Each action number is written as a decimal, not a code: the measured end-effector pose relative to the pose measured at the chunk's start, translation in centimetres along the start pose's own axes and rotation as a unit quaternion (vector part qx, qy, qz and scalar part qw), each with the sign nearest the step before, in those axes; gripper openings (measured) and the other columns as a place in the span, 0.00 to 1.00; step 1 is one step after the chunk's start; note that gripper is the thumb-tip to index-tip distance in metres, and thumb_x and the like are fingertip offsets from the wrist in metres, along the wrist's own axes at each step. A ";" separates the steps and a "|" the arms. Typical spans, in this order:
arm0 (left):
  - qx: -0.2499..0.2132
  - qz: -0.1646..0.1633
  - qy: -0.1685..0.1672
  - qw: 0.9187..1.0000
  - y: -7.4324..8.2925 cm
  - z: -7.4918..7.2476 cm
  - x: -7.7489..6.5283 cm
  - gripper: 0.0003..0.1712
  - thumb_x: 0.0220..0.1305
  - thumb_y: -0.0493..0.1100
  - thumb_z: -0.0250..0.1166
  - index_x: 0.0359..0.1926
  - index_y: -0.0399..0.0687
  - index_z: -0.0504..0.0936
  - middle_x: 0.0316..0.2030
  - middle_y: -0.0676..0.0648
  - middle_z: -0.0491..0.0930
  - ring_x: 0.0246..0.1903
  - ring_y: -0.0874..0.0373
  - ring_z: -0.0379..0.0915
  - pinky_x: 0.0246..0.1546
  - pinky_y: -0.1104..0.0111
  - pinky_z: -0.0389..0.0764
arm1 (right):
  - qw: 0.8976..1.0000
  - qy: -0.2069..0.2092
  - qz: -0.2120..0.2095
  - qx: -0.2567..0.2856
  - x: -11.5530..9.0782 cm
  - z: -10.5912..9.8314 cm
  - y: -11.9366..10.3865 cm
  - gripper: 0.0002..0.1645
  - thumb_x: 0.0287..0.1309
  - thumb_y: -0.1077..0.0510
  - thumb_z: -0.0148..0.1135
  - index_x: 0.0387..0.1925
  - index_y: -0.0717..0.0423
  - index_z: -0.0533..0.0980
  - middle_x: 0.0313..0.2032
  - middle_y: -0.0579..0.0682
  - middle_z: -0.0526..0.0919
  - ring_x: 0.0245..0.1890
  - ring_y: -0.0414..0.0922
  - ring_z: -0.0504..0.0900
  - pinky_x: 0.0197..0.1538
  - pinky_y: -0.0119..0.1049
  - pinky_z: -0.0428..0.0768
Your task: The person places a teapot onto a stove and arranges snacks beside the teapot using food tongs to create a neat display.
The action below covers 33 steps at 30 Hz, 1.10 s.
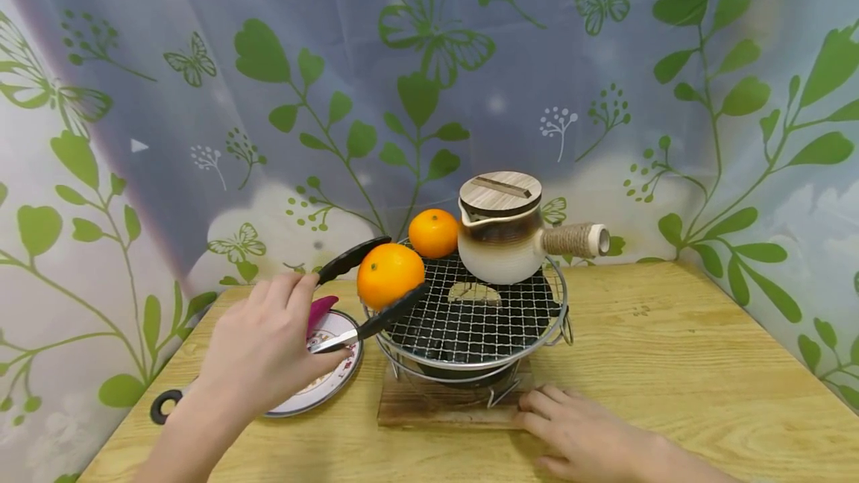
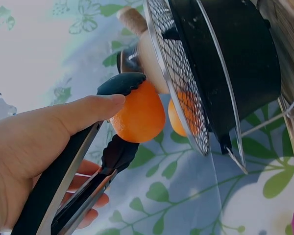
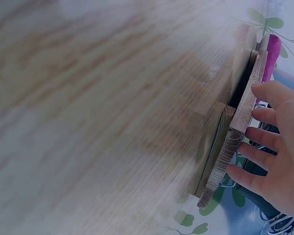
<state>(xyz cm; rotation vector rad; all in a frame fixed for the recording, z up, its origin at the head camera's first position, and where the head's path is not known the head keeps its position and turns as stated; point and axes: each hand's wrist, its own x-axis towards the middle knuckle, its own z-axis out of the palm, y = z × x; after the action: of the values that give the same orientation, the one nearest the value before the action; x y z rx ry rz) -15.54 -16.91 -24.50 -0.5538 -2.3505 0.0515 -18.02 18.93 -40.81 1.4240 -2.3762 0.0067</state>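
My left hand (image 1: 262,341) grips a pair of tongs (image 1: 335,341) with black tips and metal arms. Between the tips is an orange fruit (image 1: 391,276), like an orange or mandarin, at the left rim of the round grill. In the left wrist view this orange (image 2: 141,113) appears slightly apart from the wire mesh (image 2: 179,73). A second orange (image 1: 433,233) sits at the back of the mesh, beside a cream-and-brown teapot (image 1: 499,248) with a wooden lid. My right hand (image 1: 584,427) touches the wooden board (image 1: 443,408) under the grill, fingers extended.
Behind the left hand, a patterned plate (image 1: 322,386) carries a magenta item (image 1: 321,311), partly hidden. The teapot's rope-wrapped handle (image 1: 570,240) juts right past the grill rim. A black ring-shaped handle end (image 1: 164,406) lies at left. A printed curtain (image 1: 322,95) hangs behind the table (image 1: 684,356).
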 end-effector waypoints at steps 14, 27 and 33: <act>-0.003 0.018 -0.027 0.999 1.7 0.1 0.9 0.48 0.32 0.62 0.74 0.49 0.31 0.74 0.43 0.39 0.75 0.38 0.45 0.73 0.33 0.57 0.78 | 1.000 0.007 -0.004 -0.001 0.0 0.1 0.0 0.28 0.47 0.45 0.66 0.51 0.48 0.72 0.47 0.46 0.72 0.45 0.43 0.72 0.46 0.42 0.76; -0.021 0.072 -0.002 0.997 3.2 0.5 1.6 0.51 0.30 0.66 0.74 0.50 0.33 0.74 0.43 0.41 0.75 0.37 0.48 0.73 0.32 0.60 0.79 | 1.000 0.003 0.000 0.012 0.0 -0.1 0.1 0.26 0.51 0.46 0.64 0.51 0.48 0.72 0.48 0.46 0.72 0.45 0.42 0.71 0.47 0.42 0.76; -0.019 0.100 0.030 0.994 4.0 1.0 1.8 0.50 0.29 0.67 0.73 0.49 0.34 0.76 0.41 0.41 0.76 0.37 0.48 0.73 0.30 0.60 0.79 | 1.000 0.008 -0.003 0.013 -0.1 0.1 0.1 0.27 0.50 0.46 0.65 0.52 0.48 0.72 0.48 0.46 0.72 0.45 0.42 0.71 0.46 0.41 0.75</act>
<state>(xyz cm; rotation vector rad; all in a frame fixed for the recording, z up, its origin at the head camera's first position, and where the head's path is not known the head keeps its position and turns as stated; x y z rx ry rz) -15.88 -12.39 -24.83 -0.7965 -2.2356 0.0815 -18.14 19.01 -40.93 1.4367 -2.3675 0.0494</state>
